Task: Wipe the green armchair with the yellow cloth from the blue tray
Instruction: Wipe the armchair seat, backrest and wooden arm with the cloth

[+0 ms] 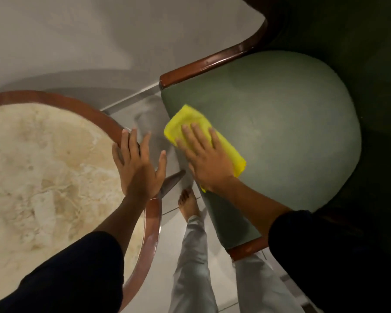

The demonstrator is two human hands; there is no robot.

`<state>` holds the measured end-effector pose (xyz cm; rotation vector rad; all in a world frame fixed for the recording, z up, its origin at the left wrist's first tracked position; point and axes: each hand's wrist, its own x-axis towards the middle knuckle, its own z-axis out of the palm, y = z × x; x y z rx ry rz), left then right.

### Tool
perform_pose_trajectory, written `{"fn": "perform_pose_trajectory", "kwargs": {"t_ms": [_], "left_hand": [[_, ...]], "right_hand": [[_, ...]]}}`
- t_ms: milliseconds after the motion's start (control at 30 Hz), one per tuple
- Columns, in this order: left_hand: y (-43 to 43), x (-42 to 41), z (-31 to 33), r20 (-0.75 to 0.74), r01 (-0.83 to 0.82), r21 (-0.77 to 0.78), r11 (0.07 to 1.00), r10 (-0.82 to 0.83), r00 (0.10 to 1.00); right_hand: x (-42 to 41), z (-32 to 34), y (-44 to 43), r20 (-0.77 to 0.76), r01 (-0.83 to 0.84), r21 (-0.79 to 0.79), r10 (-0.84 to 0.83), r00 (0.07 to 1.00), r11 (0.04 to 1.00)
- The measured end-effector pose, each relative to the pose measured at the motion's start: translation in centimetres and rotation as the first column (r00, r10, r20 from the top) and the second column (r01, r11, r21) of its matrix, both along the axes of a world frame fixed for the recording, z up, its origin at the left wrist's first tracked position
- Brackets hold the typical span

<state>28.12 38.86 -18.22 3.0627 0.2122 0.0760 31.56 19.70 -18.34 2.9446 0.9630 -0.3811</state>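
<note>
Beside the round marble surface (43, 168), our right hand (203, 154) presses the yellow cloth (185, 122) flat-fingered onto the green armchair (280, 132) seat's front edge, left hand (138, 166) spread empty; we should sweep overlapping strokes inward.

Green armchair (269, 114) cut off at top and right edges (backrest lost in shadow). Yellow cloth (190, 123) partly hidden under right hand (207, 159). Round counter (95, 111) cropped left.

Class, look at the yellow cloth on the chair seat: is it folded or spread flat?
Folded. The yellow cloth shows as a thick narrow pad under the flat right hand on the green seat.
</note>
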Motion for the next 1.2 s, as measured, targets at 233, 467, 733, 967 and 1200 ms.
{"fn": "perform_pose_trajectory", "kwargs": {"t_ms": [233,467,733,967,1200], "left_hand": [[0.0,0.1,0.0,-0.013,-0.001,-0.012,1.0,0.001,1.0],[0.4,0.1,-0.6,-0.033,0.012,-0.049,0.999,-0.013,0.999],[0.3,0.1,-0.5,-0.038,0.018,-0.03,0.999,-0.019,0.999],[-0.3,-0.1,0.3,-0.022,0.046,-0.026,0.999,-0.047,0.999],[-9.1,3.9,6.5,-0.089,0.444,-0.281,0.851,-0.483,0.871]], "right_hand": [[-11.8,0.2,-6.5,-0.135,-0.569,-0.125,0.555,0.821,0.813],[-2.6,0.5,-13.5,0.028,0.492,0.075,-0.495,0.868,0.867],[-10.3,0.7,-6.9,0.064,0.996,0.089,-0.998,-0.029,-0.023],[-8.4,2.8,-7.6,-0.067,0.306,0.161,-0.299,0.952,0.938],[-9.2,8.0,-11.4,-0.45,0.893,-0.168,-0.839,0.307,0.417]]}}
